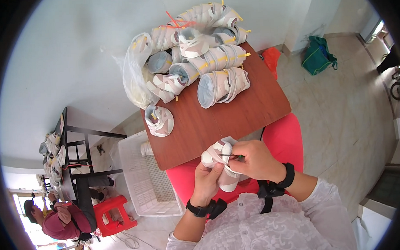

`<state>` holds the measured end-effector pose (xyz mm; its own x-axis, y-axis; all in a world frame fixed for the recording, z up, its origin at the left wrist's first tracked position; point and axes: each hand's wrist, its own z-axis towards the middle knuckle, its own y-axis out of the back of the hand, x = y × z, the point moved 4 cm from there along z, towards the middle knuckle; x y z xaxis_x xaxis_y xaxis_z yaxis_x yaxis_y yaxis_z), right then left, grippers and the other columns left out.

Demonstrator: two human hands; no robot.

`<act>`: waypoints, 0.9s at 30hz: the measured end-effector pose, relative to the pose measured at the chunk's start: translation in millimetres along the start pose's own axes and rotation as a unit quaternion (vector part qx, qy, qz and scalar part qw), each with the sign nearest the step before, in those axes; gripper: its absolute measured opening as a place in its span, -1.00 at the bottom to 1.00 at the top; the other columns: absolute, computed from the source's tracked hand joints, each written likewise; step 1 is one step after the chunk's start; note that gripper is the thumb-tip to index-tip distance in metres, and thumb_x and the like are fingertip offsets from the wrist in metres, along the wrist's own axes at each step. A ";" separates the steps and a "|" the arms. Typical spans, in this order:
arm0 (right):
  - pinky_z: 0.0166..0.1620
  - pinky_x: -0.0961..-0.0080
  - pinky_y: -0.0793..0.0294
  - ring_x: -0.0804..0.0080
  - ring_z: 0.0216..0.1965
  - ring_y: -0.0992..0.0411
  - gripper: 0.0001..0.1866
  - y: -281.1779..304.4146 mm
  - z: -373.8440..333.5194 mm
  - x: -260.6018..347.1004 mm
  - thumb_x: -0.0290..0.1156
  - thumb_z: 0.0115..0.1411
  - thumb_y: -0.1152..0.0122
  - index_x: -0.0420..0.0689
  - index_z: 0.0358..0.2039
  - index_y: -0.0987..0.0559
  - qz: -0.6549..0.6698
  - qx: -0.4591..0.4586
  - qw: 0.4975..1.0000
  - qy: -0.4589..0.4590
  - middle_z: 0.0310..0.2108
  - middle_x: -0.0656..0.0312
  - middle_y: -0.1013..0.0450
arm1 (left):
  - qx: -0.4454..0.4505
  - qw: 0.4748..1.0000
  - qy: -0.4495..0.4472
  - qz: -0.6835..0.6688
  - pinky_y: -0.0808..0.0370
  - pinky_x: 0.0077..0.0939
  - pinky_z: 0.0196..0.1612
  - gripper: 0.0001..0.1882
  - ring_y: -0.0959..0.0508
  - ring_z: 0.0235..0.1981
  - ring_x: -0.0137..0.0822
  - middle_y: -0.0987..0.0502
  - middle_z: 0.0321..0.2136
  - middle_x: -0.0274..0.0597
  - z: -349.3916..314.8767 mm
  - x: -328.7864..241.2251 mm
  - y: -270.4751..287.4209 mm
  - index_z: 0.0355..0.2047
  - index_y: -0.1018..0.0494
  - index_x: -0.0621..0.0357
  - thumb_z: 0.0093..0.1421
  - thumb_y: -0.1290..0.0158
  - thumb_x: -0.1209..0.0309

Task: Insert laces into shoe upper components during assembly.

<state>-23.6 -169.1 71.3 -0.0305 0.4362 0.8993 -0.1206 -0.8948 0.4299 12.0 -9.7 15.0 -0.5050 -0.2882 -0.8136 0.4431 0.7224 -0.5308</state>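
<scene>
In front of my lap, my left hand is closed on a white and pale pink shoe upper, with the thumb on its lower side. Closed at the upper's right edge is my right hand, which grips a thin dark tool. The tool's slim shaft lies across the upper's opening; I cannot make out its exact kind. A single similar shoe upper stands at the left edge of the brown table. Nested rows of shoe uppers with yellow tabs cover the table's far side.
A clear plastic bag hangs over the table's far left. On the floor to the left is a white plastic crate. A person works near a red stool farther left. A green bag rests at the far right.
</scene>
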 end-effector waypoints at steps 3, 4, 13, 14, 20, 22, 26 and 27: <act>-0.47 0.25 -0.36 0.07 -0.53 -0.44 -0.88 0.3 0.6 5.5 -0.41 -0.08 -0.17 -0.18 -0.54 -0.53 0.014 -0.025 1.000 -0.002 -0.56 0.06 -0.46 | 0.006 0.999 0.017 -0.029 -0.43 -0.42 0.03 -0.70 -0.51 -0.08 -0.34 -0.51 -0.08 -0.15 0.8 2.6 -2.6 0.00 -0.39 0.27 0.28 0.00 0.46; -0.47 0.25 -0.36 0.07 -0.53 -0.44 -0.88 -0.5 0.5 4.9 -0.41 -0.08 -0.17 -0.18 -0.54 -0.53 0.013 -0.024 1.000 -0.002 -0.56 0.06 -0.46 | 0.006 0.999 0.016 -0.030 -0.43 -0.42 0.03 -0.70 -0.51 -0.08 -0.34 -0.51 -0.08 -0.15 0.7 2.7 -3.5 0.00 -0.39 0.27 0.28 0.00 0.46; -0.47 0.25 -0.36 0.06 -0.54 -0.42 -0.88 -3.9 -0.9 0.4 -0.41 -0.09 -0.17 -0.20 -0.55 -0.49 -0.008 -0.060 0.998 0.006 -0.57 0.07 -0.41 | -0.014 1.000 0.014 -0.002 -0.45 -0.44 -0.01 -0.71 -0.51 -0.10 -0.35 -0.52 -0.10 -0.15 1.0 2.8 -2.5 -0.01 -0.39 0.29 0.28 0.00 0.45; -0.47 0.26 -0.37 0.05 -0.53 -0.42 -0.87 -4.8 -1.3 -0.1 -0.41 -0.08 -0.17 -0.20 -0.54 -0.50 -0.013 -0.057 0.998 0.013 -0.56 0.07 -0.42 | -0.015 1.000 0.013 -0.003 -0.45 -0.45 -0.01 -0.71 -0.51 -0.11 -0.37 -0.52 -0.11 -0.16 0.9 1.7 -2.9 -0.01 -0.39 0.29 0.28 0.00 0.45; -0.46 0.36 -0.38 0.11 -0.56 -0.41 -0.85 -1.9 -1.3 -10.0 -0.38 0.00 -0.20 -0.21 -0.50 -0.52 0.087 -0.011 0.996 0.010 -0.54 0.11 -0.45 | -0.077 0.995 -0.024 0.053 -0.44 -0.49 -0.04 -0.70 -0.50 -0.14 -0.42 -0.52 -0.14 -0.20 5.0 -4.5 3.0 -0.01 -0.38 0.29 0.27 -0.01 0.44; -0.45 0.39 -0.38 0.13 -0.57 -0.41 -0.83 2.4 -2.3 -14.7 -0.37 0.04 -0.21 -0.22 -0.50 -0.52 0.128 -0.004 0.992 0.015 -0.55 0.12 -0.45 | -0.090 0.991 -0.044 0.091 -0.44 -0.51 -0.06 -0.70 -0.50 -0.17 -0.44 -0.53 -0.16 -0.22 7.5 -11.1 2.6 -0.03 -0.38 0.29 0.27 -0.03 0.42; -0.45 0.50 -0.35 0.44 -0.59 -0.40 -0.78 19.9 2.3 -16.2 -0.32 0.17 -0.14 -0.25 -0.43 -0.52 0.144 0.022 0.988 -0.058 -0.63 0.21 -0.43 | -0.085 0.989 -0.046 0.111 -0.45 -0.51 -0.09 -0.70 -0.50 -0.19 -0.44 -0.53 -0.18 -0.21 7.9 -11.4 8.1 -0.03 -0.39 0.29 0.27 -0.03 0.42; -0.45 0.53 -0.34 0.54 -0.59 -0.38 -0.77 18.8 0.7 -20.3 -0.31 0.20 -0.11 -0.25 -0.40 -0.52 0.208 0.066 0.959 -0.182 -0.64 0.25 -0.42 | -0.088 0.990 -0.045 0.101 -0.45 -0.52 -0.10 -0.70 -0.50 -0.20 -0.45 -0.53 -0.19 -0.21 8.2 -12.6 10.4 -0.03 -0.38 0.29 0.27 -0.03 0.42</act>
<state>-24.5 -194.9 61.2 0.3020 -0.0014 0.9533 -0.0450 -0.9989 0.0128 29.1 -3.7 17.8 -0.3471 -0.1763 -0.9211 0.3880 0.8672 -0.3122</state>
